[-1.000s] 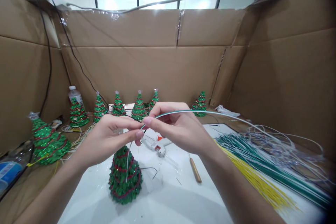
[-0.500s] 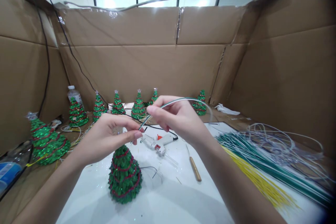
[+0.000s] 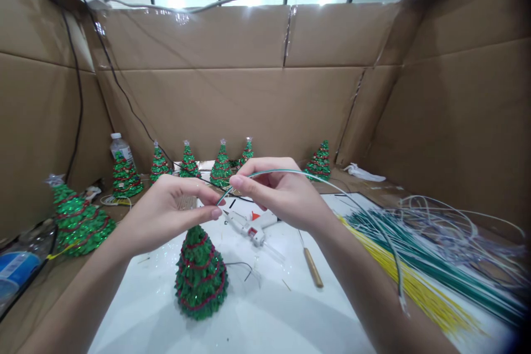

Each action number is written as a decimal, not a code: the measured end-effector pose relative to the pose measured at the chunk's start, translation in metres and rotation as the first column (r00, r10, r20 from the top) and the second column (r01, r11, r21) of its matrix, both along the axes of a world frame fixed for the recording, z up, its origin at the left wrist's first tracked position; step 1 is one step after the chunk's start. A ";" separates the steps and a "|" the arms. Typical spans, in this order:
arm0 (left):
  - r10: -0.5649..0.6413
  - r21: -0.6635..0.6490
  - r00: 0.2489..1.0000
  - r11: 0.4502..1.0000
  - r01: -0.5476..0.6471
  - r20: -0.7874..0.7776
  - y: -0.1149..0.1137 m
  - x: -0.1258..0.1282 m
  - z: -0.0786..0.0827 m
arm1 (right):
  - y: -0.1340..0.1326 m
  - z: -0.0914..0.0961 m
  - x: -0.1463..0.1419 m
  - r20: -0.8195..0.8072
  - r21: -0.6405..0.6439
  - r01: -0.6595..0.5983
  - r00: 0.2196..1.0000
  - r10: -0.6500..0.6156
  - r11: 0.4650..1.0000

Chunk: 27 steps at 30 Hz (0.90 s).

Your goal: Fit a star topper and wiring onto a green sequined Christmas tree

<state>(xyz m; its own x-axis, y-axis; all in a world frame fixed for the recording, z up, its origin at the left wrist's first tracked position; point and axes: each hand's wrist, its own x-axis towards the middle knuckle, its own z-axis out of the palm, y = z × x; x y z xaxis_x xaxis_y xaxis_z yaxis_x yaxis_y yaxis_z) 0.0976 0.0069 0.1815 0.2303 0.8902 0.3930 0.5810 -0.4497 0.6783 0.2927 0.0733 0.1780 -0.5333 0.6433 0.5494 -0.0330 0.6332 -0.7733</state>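
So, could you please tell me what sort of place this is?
Probably a handicraft workstation: a glue gun lies on a white surface, with miniature Christmas trees and a bunch of green strands nearby.

From here I see the strand (image 3: 332, 183) curving across the centre in green and white. The tree (image 3: 202, 276) at lower centre reads deep green to me, banded in dark red. At lower right, one bundle (image 3: 409, 286) is yellow; the bigger bundle (image 3: 440, 266) mixes green with white. Mid-frame, I get a white glue gun (image 3: 254, 232).
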 end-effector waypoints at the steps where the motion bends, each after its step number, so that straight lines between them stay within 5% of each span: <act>1: 0.001 0.000 1.000 1.000 -0.001 0.007 0.000 -0.001 0.000 | 0.000 -0.001 -0.001 0.022 0.005 -0.002 1.000 0.002 1.000; 8: -0.065 0.001 0.996 0.998 0.065 0.060 0.004 -0.005 -0.003 | 0.000 -0.012 -0.008 -0.022 0.216 -0.010 1.000 0.015 0.976; 13: -0.115 -0.007 0.992 0.993 0.116 0.046 0.005 -0.012 -0.001 | 0.002 -0.026 -0.013 -0.192 0.484 0.033 0.979 0.070 0.874; 16: 0.000 0.038 0.996 0.999 0.003 -0.093 0.003 -0.021 0.001 | 0.004 -0.035 -0.013 -0.200 0.591 0.052 0.976 0.084 0.805; 19: 0.103 0.075 0.963 0.993 -0.087 -0.249 0.003 -0.030 0.002 | 0.008 -0.045 -0.012 -0.112 0.646 0.012 0.991 0.079 0.763; 24: -0.009 -0.109 0.938 0.994 -0.031 -0.347 0.004 -0.036 0.000 | 0.014 -0.059 -0.012 -0.024 0.659 -0.046 0.996 0.083 0.750; 27: -0.016 -0.113 0.941 0.993 -0.023 -0.337 0.004 -0.036 -0.001 | 0.015 -0.063 -0.012 0.008 0.683 -0.045 0.998 0.055 0.729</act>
<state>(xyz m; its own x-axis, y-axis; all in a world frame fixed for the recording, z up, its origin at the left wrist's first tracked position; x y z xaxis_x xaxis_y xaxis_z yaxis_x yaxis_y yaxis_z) 0.0611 0.0111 0.1802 0.3281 0.9255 0.1892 0.7856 -0.3786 0.4893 0.2806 0.0880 0.1154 -0.5439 0.0642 0.8367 -0.0866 0.9874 -0.1321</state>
